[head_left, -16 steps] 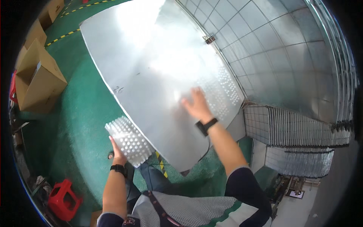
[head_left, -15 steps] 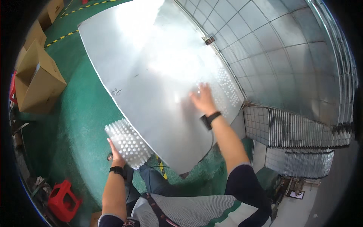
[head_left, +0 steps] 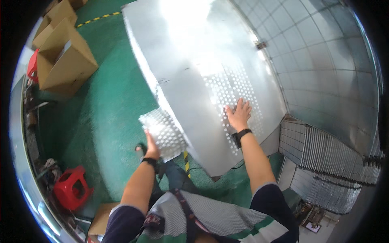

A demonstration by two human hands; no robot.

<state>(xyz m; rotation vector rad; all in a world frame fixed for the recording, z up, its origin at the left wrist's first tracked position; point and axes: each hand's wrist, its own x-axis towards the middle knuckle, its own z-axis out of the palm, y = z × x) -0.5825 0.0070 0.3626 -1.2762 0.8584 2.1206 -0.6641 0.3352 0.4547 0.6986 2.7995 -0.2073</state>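
My left hand (head_left: 151,146) grips the near left edge of a clear plastic stack (head_left: 164,133) covered in round bumps, perhaps nested studded sheets. The stack is held beside the left edge of a metal-topped table (head_left: 178,97). On the tabletop lies a thin see-through sheet (head_left: 223,91) with rows of white-looking round dots; whether it is one piece or two side by side I cannot tell. My right hand (head_left: 240,116) rests palm down over its near part, fingers spread, holding nothing. Glare whitens the far part of the table.
Open cardboard boxes (head_left: 69,60) stand on the green floor at the far left. A red plastic stool (head_left: 73,188) is at the lower left. Along the right rises a gridded metal panel (head_left: 324,69), with ribbed metal racks (head_left: 336,154) nearer me. A small clip-like fitting (head_left: 261,45) sits at the table's right edge.
The whole view has shifted, so the table appears further right. Many more dots now show on the tabletop around my right hand, which has come nearer. My left hand still holds the bumpy stack.
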